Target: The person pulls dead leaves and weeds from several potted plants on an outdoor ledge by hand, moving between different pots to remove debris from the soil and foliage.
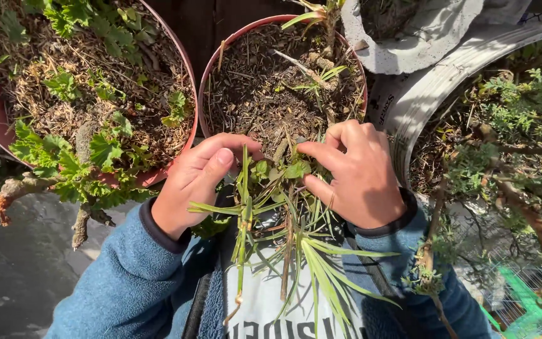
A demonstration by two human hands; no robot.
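over round terracotta pot [205,88]: left hand [191,182], right hand [352,176] pinching spiky green plant [283,232].

Single head-worn view, steeply downward, close above hands and pots

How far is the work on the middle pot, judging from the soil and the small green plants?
Looks done: most soil in the middle pot lies bare and dry, though one plant stands at the back. In hand: the left hand and right hand pinch at small green leaves at the near rim, above long narrow blades. Left: those leaves remain rooted; the left pot is full of leafy growth.
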